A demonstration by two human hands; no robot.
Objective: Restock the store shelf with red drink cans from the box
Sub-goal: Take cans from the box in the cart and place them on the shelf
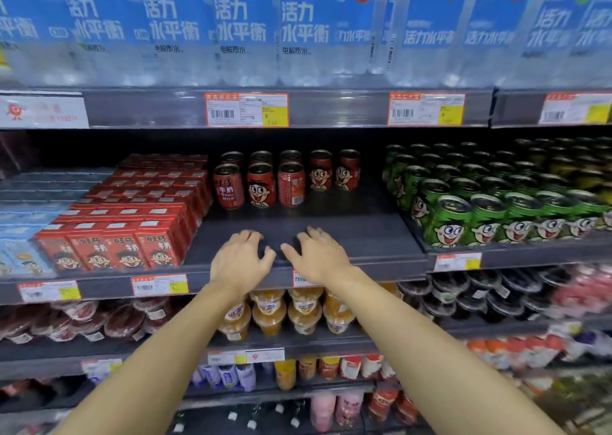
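Note:
Several red drink cans (261, 184) with a cartoon face stand in two rows at the back of the dark middle shelf (347, 235). In front of them the shelf is bare. My left hand (243, 257) and my right hand (318, 252) hover side by side over the shelf's front edge, palms down, fingers spread and loosely bent. Neither hand holds anything. No box is in view.
Red drink cartons (132, 216) fill the shelf to the left of the gap, and green cans (480, 202) fill it to the right. Large water bottles (241, 27) line the shelf above. Orange jelly cups (298, 312) sit on the shelf below.

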